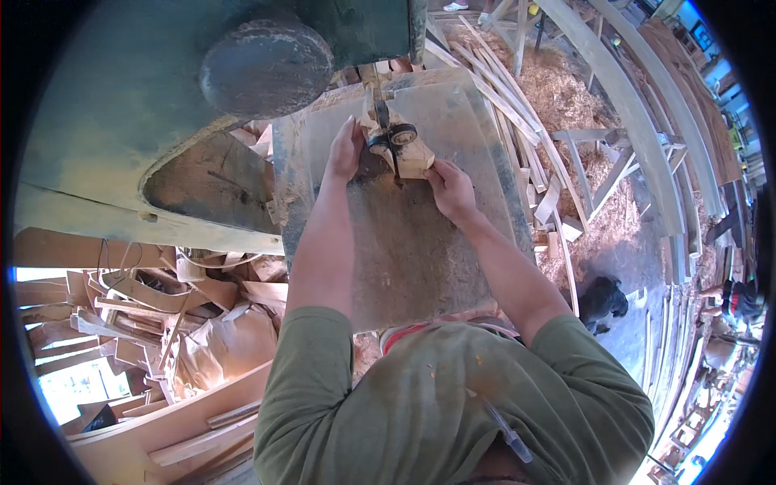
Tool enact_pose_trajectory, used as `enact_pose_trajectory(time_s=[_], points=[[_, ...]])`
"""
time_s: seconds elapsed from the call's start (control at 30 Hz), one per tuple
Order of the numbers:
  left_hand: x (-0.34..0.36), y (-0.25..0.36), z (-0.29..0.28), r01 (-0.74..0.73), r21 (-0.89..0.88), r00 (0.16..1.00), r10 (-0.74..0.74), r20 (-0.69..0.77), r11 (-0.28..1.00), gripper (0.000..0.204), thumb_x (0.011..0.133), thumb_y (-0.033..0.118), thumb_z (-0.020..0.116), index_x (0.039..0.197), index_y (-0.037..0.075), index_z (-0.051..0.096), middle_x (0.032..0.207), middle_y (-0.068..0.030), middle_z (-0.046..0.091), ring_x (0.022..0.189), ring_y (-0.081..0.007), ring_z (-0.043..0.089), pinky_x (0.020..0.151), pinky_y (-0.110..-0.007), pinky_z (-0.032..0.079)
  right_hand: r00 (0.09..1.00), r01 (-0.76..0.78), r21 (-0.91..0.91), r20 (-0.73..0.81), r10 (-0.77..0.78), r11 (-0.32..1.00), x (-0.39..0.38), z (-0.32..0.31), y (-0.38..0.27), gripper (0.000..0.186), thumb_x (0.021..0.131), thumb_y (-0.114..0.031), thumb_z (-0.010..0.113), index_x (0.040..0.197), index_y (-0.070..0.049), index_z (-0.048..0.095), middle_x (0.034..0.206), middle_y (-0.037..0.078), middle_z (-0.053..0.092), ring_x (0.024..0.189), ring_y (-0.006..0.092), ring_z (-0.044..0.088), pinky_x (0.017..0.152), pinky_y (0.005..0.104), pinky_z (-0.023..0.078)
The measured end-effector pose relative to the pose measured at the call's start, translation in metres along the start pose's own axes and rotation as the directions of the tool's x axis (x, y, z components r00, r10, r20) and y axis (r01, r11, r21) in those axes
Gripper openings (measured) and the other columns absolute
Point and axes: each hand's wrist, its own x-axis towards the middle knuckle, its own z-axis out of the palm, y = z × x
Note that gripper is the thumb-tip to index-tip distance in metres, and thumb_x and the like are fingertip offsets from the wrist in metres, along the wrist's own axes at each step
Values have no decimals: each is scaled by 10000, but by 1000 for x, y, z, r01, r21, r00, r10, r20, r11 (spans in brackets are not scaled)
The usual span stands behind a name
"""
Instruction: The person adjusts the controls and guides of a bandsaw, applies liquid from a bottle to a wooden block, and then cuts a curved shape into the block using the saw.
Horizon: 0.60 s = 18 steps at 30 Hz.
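A pale block of wood lies on the worn table of a bandsaw. The saw's blade guide with two small dark wheels comes down over the block and hides part of it. My right hand grips the near right corner of the block between thumb and fingers. On the other side, my left hand is closed at the block's left edge, close to the guide; its fingertips are partly hidden.
The green saw frame with a round dark knob fills the upper left. Wood offcuts pile up at the lower left. Long strips, sawdust and curved beams lie to the right. A dark animal-like shape is on the floor.
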Motion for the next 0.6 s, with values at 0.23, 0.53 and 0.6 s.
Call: enact_pose_trajectory(time_s=[0.23, 0.53, 0.6], points=[[-16, 23, -39, 137, 174, 986, -150, 69, 975, 682, 1068, 554, 306, 1440, 29, 530, 1425, -146, 589, 1435, -255, 393, 1226, -389, 183, 997, 3, -4, -76, -3, 1000, -7, -12, 20, 248, 966, -82, 585, 1199, -57, 665, 1126, 203, 686, 1080, 412, 644, 897, 445, 522], [-76, 9, -65, -117, 730, 951, 287, -112, 673, 345, 914, 333, 689, 993, 1, 744, 950, -93, 749, 892, -250, 689, 775, -408, 519, 981, -136, -168, -164, 108, 976, -46, -59, 31, 273, 968, -94, 585, 1230, -54, 652, 1141, 219, 682, 1077, 421, 640, 892, 451, 509], [-105, -3, -42, -80, 817, 921, 356, -158, 571, 287, 865, 276, 740, 896, -9, 738, 837, -83, 743, 765, -269, 696, 670, -419, 520, 977, -122, -115, -186, 100, 986, -66, -76, 31, 276, 969, -90, 581, 1235, -53, 648, 1131, 214, 682, 1038, 437, 636, 886, 446, 506]])
